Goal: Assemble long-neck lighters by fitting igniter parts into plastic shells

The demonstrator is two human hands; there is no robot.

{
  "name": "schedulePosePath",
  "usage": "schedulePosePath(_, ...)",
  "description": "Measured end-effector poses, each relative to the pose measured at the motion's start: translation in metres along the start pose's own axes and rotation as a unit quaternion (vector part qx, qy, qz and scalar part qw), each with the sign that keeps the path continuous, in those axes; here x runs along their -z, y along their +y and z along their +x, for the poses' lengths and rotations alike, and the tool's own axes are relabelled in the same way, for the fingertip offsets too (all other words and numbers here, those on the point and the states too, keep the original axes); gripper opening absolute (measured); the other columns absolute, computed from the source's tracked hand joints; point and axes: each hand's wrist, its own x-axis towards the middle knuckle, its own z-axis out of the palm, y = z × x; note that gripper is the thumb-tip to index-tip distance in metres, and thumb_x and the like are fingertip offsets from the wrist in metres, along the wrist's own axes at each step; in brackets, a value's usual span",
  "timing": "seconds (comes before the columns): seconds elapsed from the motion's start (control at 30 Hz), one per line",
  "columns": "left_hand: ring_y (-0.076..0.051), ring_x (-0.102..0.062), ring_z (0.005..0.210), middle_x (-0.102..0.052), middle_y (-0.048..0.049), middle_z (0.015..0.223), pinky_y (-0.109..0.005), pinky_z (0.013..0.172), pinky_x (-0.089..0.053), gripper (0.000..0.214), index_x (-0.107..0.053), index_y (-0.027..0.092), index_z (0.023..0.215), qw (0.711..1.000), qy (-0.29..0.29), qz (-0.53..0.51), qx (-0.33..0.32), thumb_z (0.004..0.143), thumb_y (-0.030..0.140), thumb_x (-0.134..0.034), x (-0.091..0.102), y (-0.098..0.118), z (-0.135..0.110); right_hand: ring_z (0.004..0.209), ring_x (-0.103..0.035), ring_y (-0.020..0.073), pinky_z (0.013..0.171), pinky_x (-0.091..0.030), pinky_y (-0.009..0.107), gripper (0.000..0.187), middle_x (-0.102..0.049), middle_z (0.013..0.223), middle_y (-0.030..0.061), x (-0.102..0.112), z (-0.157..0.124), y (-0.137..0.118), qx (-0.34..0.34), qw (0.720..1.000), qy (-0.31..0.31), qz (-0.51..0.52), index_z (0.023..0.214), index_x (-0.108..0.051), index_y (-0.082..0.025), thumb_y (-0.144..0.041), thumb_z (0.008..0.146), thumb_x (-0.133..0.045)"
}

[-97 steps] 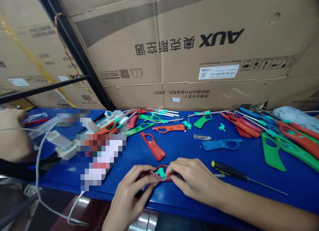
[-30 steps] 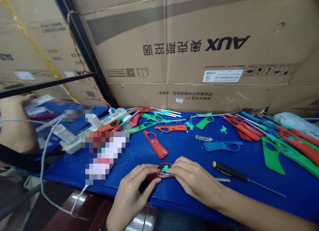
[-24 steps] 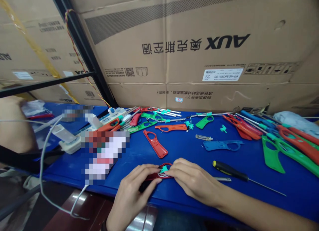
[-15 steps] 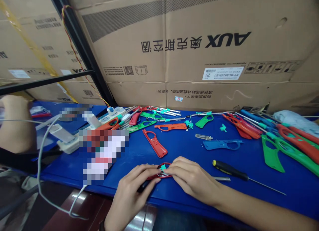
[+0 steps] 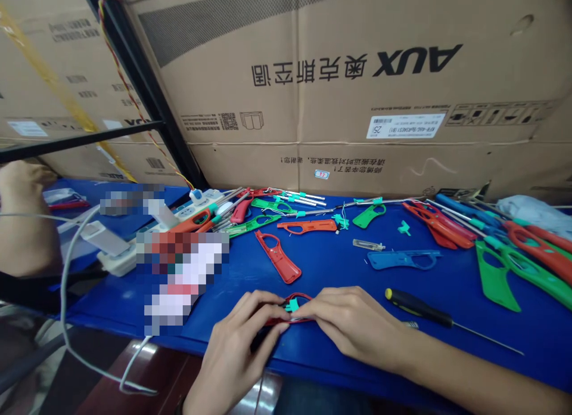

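Both my hands rest at the near edge of the blue table (image 5: 330,272), closed on one red lighter shell (image 5: 298,298). My left hand (image 5: 241,337) pins its left end with curled fingers. My right hand (image 5: 353,325) pinches at the small teal trigger piece (image 5: 292,306) and thin white wires inside the shell. Most of the shell is hidden under my fingers.
A black-handled screwdriver (image 5: 422,310) lies right of my right hand. Loose red half shell (image 5: 277,257), blue shell (image 5: 402,259), green and red lighter bodies (image 5: 513,260) scatter across the table. Power strips and white cables (image 5: 116,248) lie left. Cardboard boxes (image 5: 357,87) stand behind. Another person's arm (image 5: 22,224) is far left.
My hands stay on the red shell with only small finger shifts. The view has drifted slightly. The other person's arm at the left moved a little.
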Motion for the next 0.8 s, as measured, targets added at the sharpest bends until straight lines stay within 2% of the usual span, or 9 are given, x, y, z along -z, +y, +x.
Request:
schedulePosePath(0.17, -0.017, -0.061, 0.094, -0.061, -0.0029, 0.104, -0.028, 0.081, -0.051, 0.013, -0.062, 0.025, 0.097, 1.0, -0.011, -0.002, -0.001, 0.089, 0.021, -0.052, 0.0, -0.001, -0.002, 0.081, -0.062, 0.0144, 0.071, -0.044, 0.025, 0.029, -0.068, 0.091, 0.0012, -0.004, -0.002, -0.003, 0.014, 0.998, -0.005, -0.057, 0.109, -0.06, -0.024, -0.01, 0.091, -0.041)
schedulePosePath(0.37, -0.017, -0.061, 0.092, -0.062, -0.0027, 0.104, -0.027, 0.075, -0.052, 0.015, -0.064, 0.026, 0.095, 1.0, -0.007, 0.001, -0.014, 0.088, 0.018, -0.053, 0.0, -0.003, -0.004, 0.076, -0.061, 0.014, 0.066, -0.041, 0.024, 0.024, -0.067, 0.084, 0.0016, 0.002, 0.003, -0.007, -0.032, 0.997, -0.013, -0.062, 0.102, -0.06, -0.022, -0.011, 0.09, -0.043)
schedulePosePath(0.63, -0.017, -0.062, 0.089, -0.065, -0.0035, 0.098, -0.027, 0.074, -0.053, 0.011, -0.064, 0.025, 0.093, 1.0, 0.014, -0.007, -0.016, 0.088, 0.021, -0.055, 0.0, -0.002, -0.002, 0.079, -0.061, 0.0145, 0.071, -0.043, 0.025, 0.023, -0.067, 0.084, 0.0026, 0.007, 0.011, -0.006, 0.011, 0.996, -0.047, -0.079, 0.102, -0.06, -0.022, -0.011, 0.091, -0.043)
schedulePosePath(0.8, -0.018, -0.062, 0.089, -0.065, -0.0036, 0.096, -0.026, 0.073, -0.054, 0.014, -0.06, 0.024, 0.101, 1.0, 0.011, -0.013, 0.002, 0.088, 0.022, -0.055, -0.002, -0.002, -0.003, 0.093, -0.062, 0.0162, 0.082, -0.046, 0.028, 0.026, -0.069, 0.097, 0.0066, 0.008, 0.007, -0.006, 0.027, 0.993, -0.054, -0.097, 0.112, -0.058, -0.018, -0.012, 0.092, -0.043)
